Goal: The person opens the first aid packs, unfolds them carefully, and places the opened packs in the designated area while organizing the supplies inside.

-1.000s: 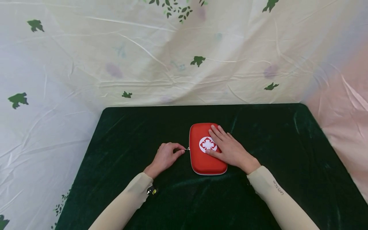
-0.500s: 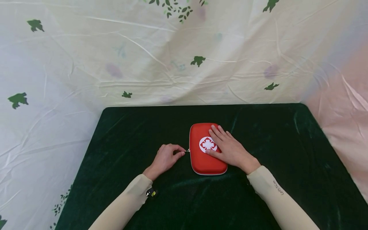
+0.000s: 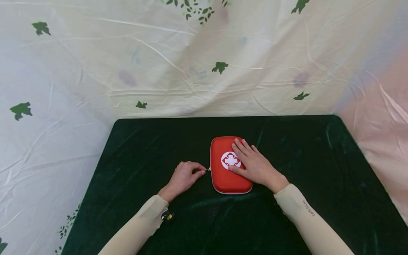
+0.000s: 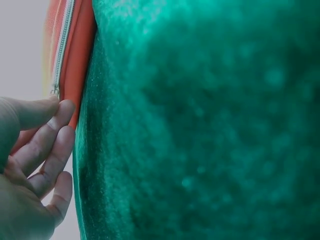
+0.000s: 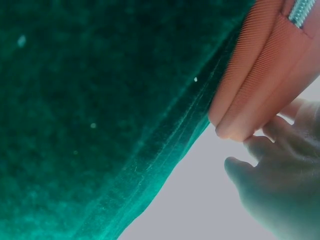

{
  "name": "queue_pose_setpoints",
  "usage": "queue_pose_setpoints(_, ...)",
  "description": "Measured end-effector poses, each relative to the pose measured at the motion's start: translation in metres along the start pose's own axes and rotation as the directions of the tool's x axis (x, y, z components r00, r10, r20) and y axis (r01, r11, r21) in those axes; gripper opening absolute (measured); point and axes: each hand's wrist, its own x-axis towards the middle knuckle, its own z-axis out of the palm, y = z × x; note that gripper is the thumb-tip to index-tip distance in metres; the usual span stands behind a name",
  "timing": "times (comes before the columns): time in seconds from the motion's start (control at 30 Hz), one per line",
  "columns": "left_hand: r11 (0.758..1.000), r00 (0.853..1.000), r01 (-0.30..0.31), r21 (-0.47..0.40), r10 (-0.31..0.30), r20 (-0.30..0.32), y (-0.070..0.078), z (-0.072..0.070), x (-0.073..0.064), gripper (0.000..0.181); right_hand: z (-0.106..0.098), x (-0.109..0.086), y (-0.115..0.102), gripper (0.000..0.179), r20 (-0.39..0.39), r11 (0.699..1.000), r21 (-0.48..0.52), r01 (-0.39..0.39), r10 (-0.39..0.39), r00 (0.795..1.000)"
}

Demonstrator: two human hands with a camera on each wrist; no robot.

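Observation:
A red zippered first-aid case [image 3: 221, 180] with a white cross emblem lies on a dark green cloth. At its left side, my left hand [image 3: 183, 177] pinches the small metal zipper pull [image 3: 208, 169] between thumb and index finger. In the left wrist view, the zipper teeth [image 4: 63, 45] run along the case's side up to the pinching fingertips [image 4: 51, 104], which partly cover the pull. My right hand [image 3: 255, 164] rests on the case's lid with fingers spread, covering its right part and an edge of the emblem. The right wrist view shows an end of the zipper [image 5: 301, 12] near a corner.
The velvety green cloth [image 3: 153, 138] covers the table. A pale curtain [image 3: 172, 81] with green bird and leaf prints hangs behind it and at the left, turning pinkish at the right. A small dark round object [image 3: 167, 215] sits at the left sleeve's cuff.
My left hand has slid slightly toward me along the case's left side, carrying the zipper pull with it. The right hand and the case have stayed in place.

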Motion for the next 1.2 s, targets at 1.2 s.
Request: queue_pose_setpoints(1.2, 1.000, 0.999, -0.018, -0.015, 0.019, 0.043, 0.003, 0.004, -0.015, 0.014, 0.002, 0.000, 0.001, 0.092, -0.010, 1.000, -0.011, 0.000, 0.000, 1.000)
